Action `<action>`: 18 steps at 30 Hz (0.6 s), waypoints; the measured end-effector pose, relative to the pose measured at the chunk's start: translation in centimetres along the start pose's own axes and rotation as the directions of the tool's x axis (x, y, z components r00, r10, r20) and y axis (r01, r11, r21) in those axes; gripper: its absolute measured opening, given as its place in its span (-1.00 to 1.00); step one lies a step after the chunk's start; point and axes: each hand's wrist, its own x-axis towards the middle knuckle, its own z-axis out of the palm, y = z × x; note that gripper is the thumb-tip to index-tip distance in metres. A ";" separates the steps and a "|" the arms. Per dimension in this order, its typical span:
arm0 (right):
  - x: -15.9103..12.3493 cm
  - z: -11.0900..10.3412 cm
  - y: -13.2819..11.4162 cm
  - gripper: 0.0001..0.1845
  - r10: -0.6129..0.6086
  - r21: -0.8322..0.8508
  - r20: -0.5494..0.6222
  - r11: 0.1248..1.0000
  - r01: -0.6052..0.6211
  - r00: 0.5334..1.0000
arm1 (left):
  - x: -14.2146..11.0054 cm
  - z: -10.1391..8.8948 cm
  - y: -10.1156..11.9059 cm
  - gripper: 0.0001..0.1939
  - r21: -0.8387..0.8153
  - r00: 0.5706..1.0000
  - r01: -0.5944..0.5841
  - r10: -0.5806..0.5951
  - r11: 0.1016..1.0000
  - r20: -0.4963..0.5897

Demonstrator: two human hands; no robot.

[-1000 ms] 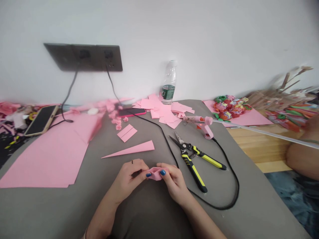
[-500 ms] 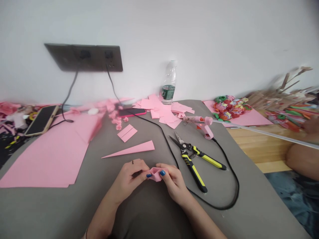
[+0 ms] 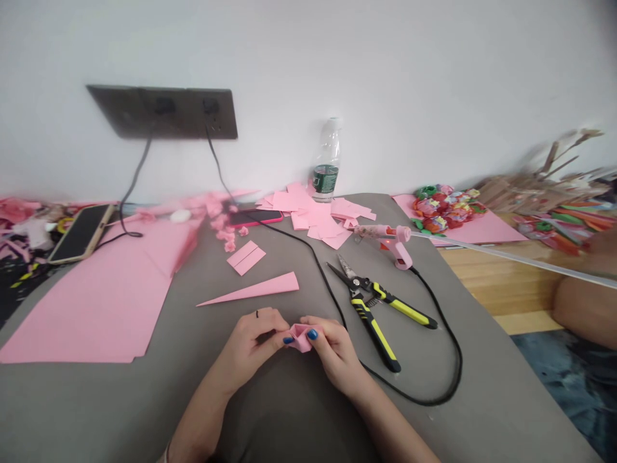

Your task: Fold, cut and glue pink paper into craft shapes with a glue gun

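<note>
A small folded piece of pink paper (image 3: pixel 301 339) is pinched between both hands near the table's front. My left hand (image 3: pixel 258 344) grips its left side with thumb and fingers. On its right side, my right hand (image 3: pixel 335 350) presses with the thumb in front and the fingers behind. The piece has an open, cupped fold facing me. Just beyond my hands lies a long, narrow pink paper cone (image 3: pixel 250 289). A small creased pink paper (image 3: pixel 246 258) rests behind that. Pruning shears (image 3: pixel 373 302) with black and yellow handles lie spread to the right of my right hand.
A pink glue gun (image 3: pixel 393 243) trails a black cord across the grey table. Large pink sheets (image 3: pixel 96 302) cover the left. Paper pieces (image 3: pixel 313 218) and a bottle (image 3: pixel 326 167) stand by the wall. Colourful flowers (image 3: pixel 446 209) lie right; another person's arm (image 3: pixel 585 308) is at the edge.
Both hands keep hold of the folded pink paper in nearly the same spot. The right thumb has shifted very slightly left. The table items have not moved.
</note>
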 end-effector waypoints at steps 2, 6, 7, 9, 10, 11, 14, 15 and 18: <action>0.0 0.0 0.0 -0.43 0.004 -0.003 0.003 1.000 -0.004 1.000 | 0.0 0.0 0.0 -0.64 -0.005 1.000 0.008 -0.008 1.000 0.003; 0.0 0.1 0.0 -0.43 0.005 -0.009 0.001 1.000 -0.005 1.000 | -0.1 0.0 0.0 -0.64 -0.015 1.000 0.008 -0.008 1.000 0.003; 0.0 0.2 0.0 -0.43 0.004 -0.009 0.000 1.000 -0.004 1.000 | -0.1 0.0 0.0 -0.64 -0.016 1.000 0.005 -0.005 1.000 0.003; 0.1 0.2 -0.1 -0.43 0.006 -0.009 -0.001 1.000 -0.006 1.000 | 0.0 0.0 0.0 -0.63 -0.018 1.000 0.006 -0.005 1.000 0.007; 0.1 0.2 -0.1 -0.43 0.007 -0.009 -0.002 1.000 -0.007 1.000 | 0.0 0.0 0.0 -0.63 -0.017 1.000 0.007 -0.007 1.000 0.007; 0.2 0.1 -0.2 -0.43 0.010 -0.010 -0.003 1.000 -0.010 1.000 | 0.0 0.0 0.0 -0.63 -0.013 1.000 0.008 -0.008 1.000 0.006; 0.4 0.0 -0.3 -0.41 0.021 -0.011 -0.024 1.000 -0.021 0.999 | 0.0 0.1 0.1 -0.65 0.010 1.000 0.005 -0.005 1.000 -0.013; 0.4 0.0 -0.4 -0.41 0.022 -0.010 -0.038 1.000 -0.023 0.999 | 0.0 0.2 0.1 -0.65 0.022 1.000 0.008 -0.008 1.000 -0.023; 0.4 -0.1 -0.3 -0.40 0.017 -0.004 -0.077 1.000 -0.017 0.997 | 0.0 0.2 0.2 -0.68 0.050 0.998 0.045 -0.043 0.998 -0.042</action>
